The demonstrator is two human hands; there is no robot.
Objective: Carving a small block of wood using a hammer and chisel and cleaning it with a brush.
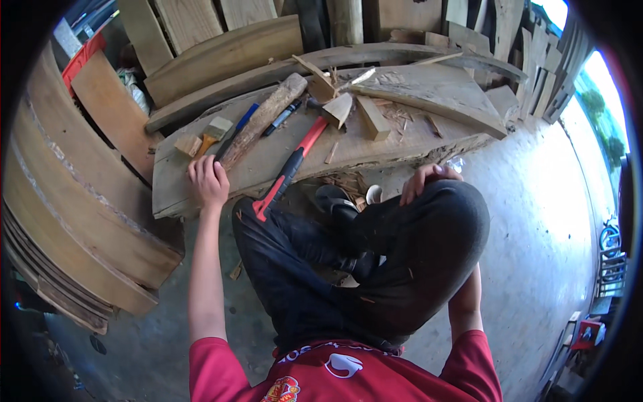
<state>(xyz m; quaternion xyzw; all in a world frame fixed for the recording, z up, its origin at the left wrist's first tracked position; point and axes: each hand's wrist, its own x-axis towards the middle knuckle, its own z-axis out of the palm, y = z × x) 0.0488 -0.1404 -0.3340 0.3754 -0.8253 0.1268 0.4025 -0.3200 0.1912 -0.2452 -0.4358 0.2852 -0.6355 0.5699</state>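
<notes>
My left hand (209, 179) rests at the near left edge of a thick wooden slab (175, 174), fingers slightly bent and apart, with no object visibly gripped. Close to its fingertips lie a paintbrush (208, 142) with pale bristles, a small wood block (188, 145) and the lower end of a bark-covered stick (261, 124). Beside the stick is a long dark tool (236, 137) with a blue end; its kind is unclear. My right hand (429, 179) lies over my raised knee, holding nothing visible. Between them, a red-and-black hatchet (295, 161) leans with its handle end at my left knee.
A blue-and-black marker-like item (282, 118), a squared wood piece (373, 119) and a long split strip (435, 107) lie on the slab among shavings. Boards (80, 194) are stacked at left; more planks (187, 23) stand behind. Concrete floor (529, 201) stretches right.
</notes>
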